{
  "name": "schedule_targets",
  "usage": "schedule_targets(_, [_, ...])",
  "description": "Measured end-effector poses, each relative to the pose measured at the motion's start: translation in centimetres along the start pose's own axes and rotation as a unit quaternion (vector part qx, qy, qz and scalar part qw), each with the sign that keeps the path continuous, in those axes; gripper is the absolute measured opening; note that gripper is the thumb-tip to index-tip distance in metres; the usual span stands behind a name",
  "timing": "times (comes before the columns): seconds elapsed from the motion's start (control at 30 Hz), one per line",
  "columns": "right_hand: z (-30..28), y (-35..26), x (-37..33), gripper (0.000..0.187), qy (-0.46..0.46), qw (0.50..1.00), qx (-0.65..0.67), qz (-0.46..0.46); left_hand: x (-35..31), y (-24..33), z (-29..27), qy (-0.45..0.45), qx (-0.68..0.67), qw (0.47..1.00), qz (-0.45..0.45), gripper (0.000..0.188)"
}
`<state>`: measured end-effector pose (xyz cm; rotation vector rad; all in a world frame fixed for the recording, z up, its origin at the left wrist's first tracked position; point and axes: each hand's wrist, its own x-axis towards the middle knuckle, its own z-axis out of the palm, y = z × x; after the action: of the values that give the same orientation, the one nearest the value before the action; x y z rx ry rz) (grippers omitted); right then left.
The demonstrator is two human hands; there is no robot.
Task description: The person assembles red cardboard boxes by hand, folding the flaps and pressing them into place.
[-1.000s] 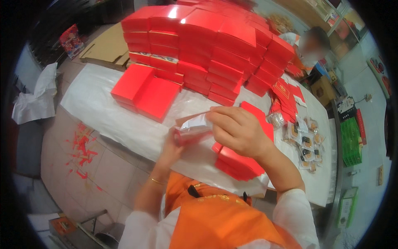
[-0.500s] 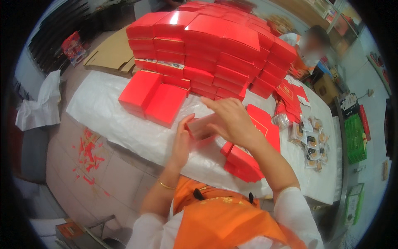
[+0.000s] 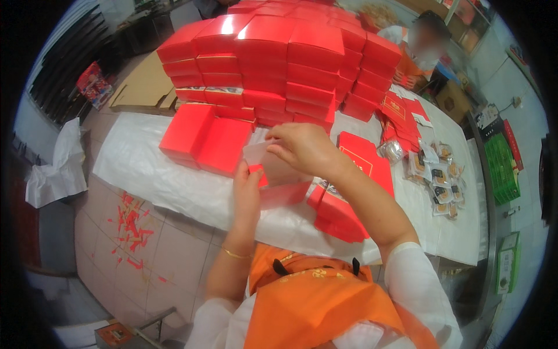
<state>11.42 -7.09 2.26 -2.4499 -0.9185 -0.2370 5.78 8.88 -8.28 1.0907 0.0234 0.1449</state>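
Observation:
Between my hands is a partly folded red cardboard box, its pale inner side turned upward. My left hand grips its left end, thumb over a small red flap. From above, my right hand bends its fingers at the edge of a raised pale panel; its fingertips are partly hidden. Just right of the box lie flat red cartons, with more flat red sheets behind them. Two closed red boxes stand beyond my left hand.
Tall stacks of red boxes fill the table's far side. Wrapped pastries lie at the right on the white table cover. A co-worker stands at the far right. Red scraps litter the floor at left.
The box in my hands has opened out, with a pale panel now standing up. My right hand has shifted slightly left, and the whole view has turned a little.

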Motion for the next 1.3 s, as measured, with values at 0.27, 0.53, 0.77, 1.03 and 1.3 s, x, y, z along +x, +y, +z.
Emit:
schedule_targets(0.27, [5.8,6.4,-7.7,0.058,0.072,0.821,0.544,0.158,0.0,-0.7,0.6,-0.012,-0.033,0.999,0.007,0.036])
schedule_targets(0.53, [6.3,4.1,-7.1,0.035,0.028,0.797,0.535,0.279,-0.3,-1.0,0.5,-0.014,0.046,0.998,0.032,0.027])
schedule_targets(0.77, [6.5,2.6,-6.7,0.020,0.113,0.766,0.592,0.224,-1.0,-0.3,-0.1,-0.059,0.090,0.991,0.077,0.024])
schedule_targets(1.03, [7.9,3.8,-6.9,0.016,0.167,0.789,0.561,0.187,-2.4,-0.9,-0.7,-0.077,0.217,0.946,0.229,0.018])
schedule_targets(1.3, [7.8,4.8,-6.9,0.018,0.137,0.843,0.507,0.120,-2.0,-2.0,0.1,-0.067,0.238,0.930,0.271,0.022])
